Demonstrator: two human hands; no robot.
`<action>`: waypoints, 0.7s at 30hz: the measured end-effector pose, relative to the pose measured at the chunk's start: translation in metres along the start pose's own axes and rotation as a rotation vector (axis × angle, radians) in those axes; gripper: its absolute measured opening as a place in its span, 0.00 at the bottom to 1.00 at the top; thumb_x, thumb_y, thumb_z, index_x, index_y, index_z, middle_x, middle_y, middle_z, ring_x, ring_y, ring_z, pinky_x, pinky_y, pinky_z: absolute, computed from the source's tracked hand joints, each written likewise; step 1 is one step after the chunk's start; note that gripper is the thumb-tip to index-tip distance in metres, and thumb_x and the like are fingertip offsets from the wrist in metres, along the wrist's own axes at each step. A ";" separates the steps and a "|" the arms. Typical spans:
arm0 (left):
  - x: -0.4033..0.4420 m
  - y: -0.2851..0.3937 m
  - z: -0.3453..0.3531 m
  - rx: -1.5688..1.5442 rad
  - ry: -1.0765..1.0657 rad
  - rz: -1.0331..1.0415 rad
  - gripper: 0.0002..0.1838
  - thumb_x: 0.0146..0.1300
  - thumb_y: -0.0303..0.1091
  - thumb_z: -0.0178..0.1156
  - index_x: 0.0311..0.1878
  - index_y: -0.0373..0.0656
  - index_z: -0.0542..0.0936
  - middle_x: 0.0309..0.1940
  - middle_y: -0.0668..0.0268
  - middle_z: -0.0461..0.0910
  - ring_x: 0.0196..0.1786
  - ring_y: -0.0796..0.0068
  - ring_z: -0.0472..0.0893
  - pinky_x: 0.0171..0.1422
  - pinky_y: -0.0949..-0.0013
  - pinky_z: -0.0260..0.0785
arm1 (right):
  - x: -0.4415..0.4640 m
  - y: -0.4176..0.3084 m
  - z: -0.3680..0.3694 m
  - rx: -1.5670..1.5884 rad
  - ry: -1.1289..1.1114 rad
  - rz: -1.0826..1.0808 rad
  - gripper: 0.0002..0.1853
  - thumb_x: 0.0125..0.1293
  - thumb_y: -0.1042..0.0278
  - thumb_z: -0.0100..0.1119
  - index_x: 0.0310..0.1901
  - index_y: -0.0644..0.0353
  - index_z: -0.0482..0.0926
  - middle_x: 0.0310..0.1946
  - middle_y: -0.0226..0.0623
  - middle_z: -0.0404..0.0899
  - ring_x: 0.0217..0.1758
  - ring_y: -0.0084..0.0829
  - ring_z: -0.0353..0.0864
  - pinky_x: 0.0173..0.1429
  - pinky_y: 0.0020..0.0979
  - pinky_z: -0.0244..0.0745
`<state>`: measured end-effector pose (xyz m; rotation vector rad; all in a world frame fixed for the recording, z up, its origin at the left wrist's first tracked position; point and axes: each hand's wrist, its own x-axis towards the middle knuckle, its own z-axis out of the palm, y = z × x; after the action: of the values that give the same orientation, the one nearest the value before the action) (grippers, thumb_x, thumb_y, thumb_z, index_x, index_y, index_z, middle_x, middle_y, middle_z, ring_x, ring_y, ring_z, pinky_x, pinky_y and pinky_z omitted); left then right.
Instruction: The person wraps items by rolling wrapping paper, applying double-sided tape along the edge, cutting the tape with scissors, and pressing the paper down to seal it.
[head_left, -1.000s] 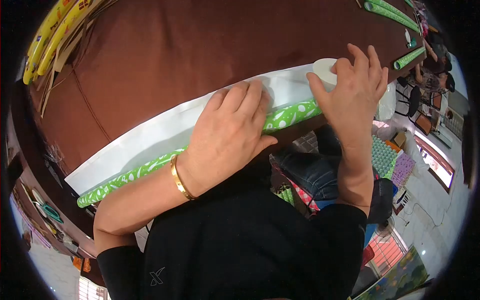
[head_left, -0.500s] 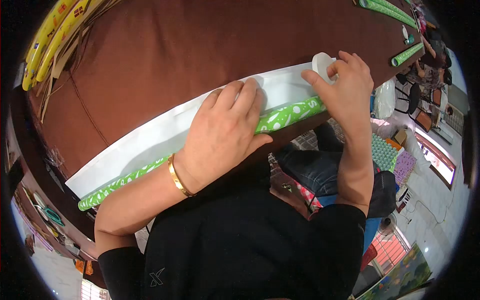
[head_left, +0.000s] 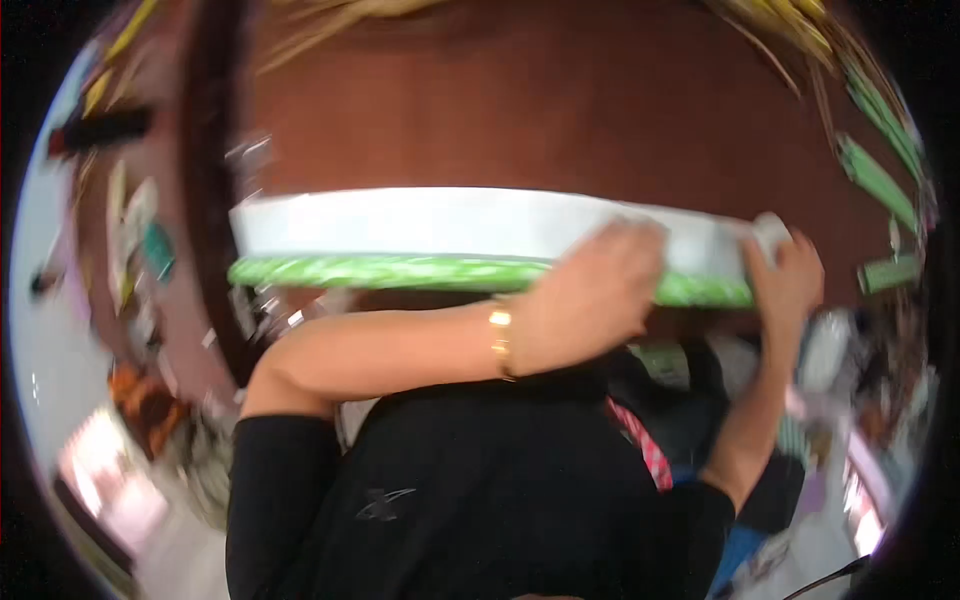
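Fingers [head_left: 632, 248] blurred, open or closed unclear, left hand [head_left: 595, 295] over white sheet [head_left: 420, 222], right hand [head_left: 788, 280] at half-hidden roll [head_left: 770, 230]

Our left arm [head_left: 390, 345]: elbow bent, forearm level, hand [head_left: 590, 295] palm down, blurred. Our right arm [head_left: 755, 420]: raised, hand [head_left: 793, 280] with thumb apart from fingers, grip unclear.

Green-and-white patterned roll [head_left: 390, 271]; white strip [head_left: 420, 222]; brown tabletop [head_left: 540, 110]; black shirt [head_left: 500, 470]; gold bracelet [head_left: 501, 338].
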<state>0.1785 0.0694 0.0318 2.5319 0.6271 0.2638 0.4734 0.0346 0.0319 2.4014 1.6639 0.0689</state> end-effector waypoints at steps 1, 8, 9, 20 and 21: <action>-0.011 0.000 -0.008 0.027 0.044 -0.023 0.37 0.50 0.49 0.71 0.59 0.33 0.77 0.65 0.50 0.71 0.69 0.54 0.69 0.74 0.55 0.62 | -0.001 -0.005 -0.009 0.062 -0.022 0.001 0.34 0.58 0.36 0.65 0.47 0.66 0.84 0.63 0.52 0.76 0.66 0.51 0.74 0.69 0.44 0.68; -0.130 -0.020 -0.108 0.041 0.344 -0.374 0.31 0.50 0.40 0.74 0.57 0.37 0.77 0.60 0.51 0.76 0.63 0.53 0.76 0.66 0.56 0.70 | 0.002 -0.007 0.001 -0.076 -0.049 0.052 0.30 0.57 0.39 0.66 0.41 0.64 0.81 0.49 0.46 0.80 0.57 0.49 0.77 0.61 0.48 0.69; -0.154 -0.027 -0.119 0.067 0.439 -0.413 0.31 0.51 0.37 0.74 0.59 0.39 0.77 0.59 0.52 0.77 0.61 0.53 0.78 0.63 0.55 0.72 | 0.000 -0.007 0.002 -0.068 -0.025 0.025 0.30 0.57 0.39 0.66 0.41 0.64 0.81 0.49 0.46 0.80 0.57 0.49 0.77 0.61 0.48 0.69; -0.384 -0.156 -0.203 0.621 0.523 -1.403 0.32 0.68 0.62 0.53 0.38 0.35 0.83 0.37 0.41 0.84 0.45 0.39 0.82 0.51 0.44 0.73 | -0.008 -0.027 0.000 0.330 0.222 -0.259 0.19 0.60 0.56 0.69 0.47 0.61 0.83 0.62 0.55 0.76 0.66 0.52 0.74 0.70 0.46 0.67; -0.389 -0.164 -0.205 0.584 0.317 -1.414 0.33 0.68 0.63 0.55 0.45 0.35 0.81 0.39 0.41 0.84 0.45 0.40 0.83 0.50 0.45 0.72 | -0.020 -0.044 -0.010 0.412 0.250 -0.281 0.18 0.62 0.57 0.67 0.47 0.60 0.83 0.62 0.52 0.77 0.67 0.50 0.73 0.71 0.44 0.66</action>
<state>-0.2858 0.0962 0.0957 1.8278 2.6382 -0.0717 0.4246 0.0320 0.0344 2.4865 2.3148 -0.0237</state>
